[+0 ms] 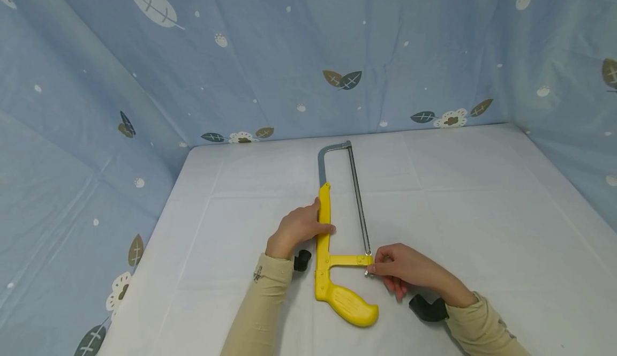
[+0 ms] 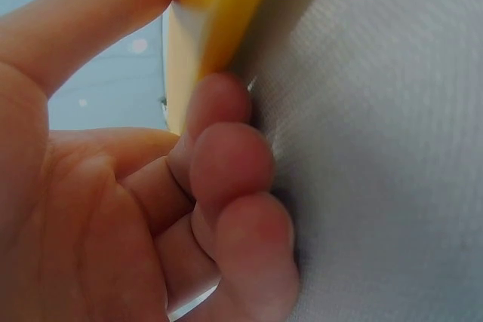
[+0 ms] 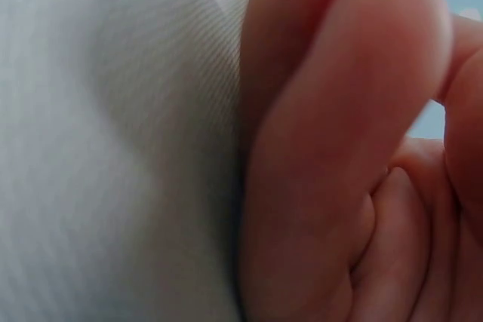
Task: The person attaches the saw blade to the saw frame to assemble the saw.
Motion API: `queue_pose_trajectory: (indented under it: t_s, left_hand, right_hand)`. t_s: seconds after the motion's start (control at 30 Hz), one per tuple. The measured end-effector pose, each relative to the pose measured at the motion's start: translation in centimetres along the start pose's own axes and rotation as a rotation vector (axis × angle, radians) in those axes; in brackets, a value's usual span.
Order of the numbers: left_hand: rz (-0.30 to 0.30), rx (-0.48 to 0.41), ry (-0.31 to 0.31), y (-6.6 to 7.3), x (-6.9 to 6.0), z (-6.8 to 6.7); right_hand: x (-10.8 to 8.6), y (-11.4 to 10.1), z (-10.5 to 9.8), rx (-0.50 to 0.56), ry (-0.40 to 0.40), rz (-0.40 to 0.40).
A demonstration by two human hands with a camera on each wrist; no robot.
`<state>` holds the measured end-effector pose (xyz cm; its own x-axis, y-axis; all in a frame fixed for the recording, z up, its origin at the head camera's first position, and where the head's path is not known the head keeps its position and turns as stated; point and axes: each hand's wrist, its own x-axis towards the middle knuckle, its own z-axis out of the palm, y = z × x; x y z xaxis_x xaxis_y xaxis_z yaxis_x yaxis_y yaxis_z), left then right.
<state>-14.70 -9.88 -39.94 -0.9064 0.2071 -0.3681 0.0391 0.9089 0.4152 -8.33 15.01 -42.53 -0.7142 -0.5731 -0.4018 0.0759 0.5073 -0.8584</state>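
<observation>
A hacksaw (image 1: 323, 243) lies flat on the white-covered table, its yellow handle (image 1: 352, 307) towards me and its grey bow (image 1: 322, 166) at the far end. The blade (image 1: 359, 201) runs along its right side. My left hand (image 1: 300, 225) grips the yellow back of the frame, thumb across the top; the left wrist view shows curled fingers (image 2: 234, 164) against yellow. At the blade's near end, beside a small metal wing nut (image 1: 368, 274), my right hand (image 1: 409, 267) pinches the saw with thumb and forefinger. Its other fingers (image 3: 324, 148) curl near the cloth and hide the contact.
The white cloth (image 1: 250, 184) shows fold creases. A blue patterned curtain (image 1: 289, 51) hangs behind the table and along its sides. Black wrist-worn pieces (image 1: 428, 309) sit beside both wrists, close to the table surface.
</observation>
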Motion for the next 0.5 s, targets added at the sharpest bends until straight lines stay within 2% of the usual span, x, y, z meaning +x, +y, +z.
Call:
queue_pose_trajectory:
  t_s: [0.5]
  left_hand:
    - [0.006, -0.006, 0.008, 0.03, -0.10, -0.07]
  right_hand:
    - [0.14, 0.25, -0.12, 0.003, -0.002, 0.009]
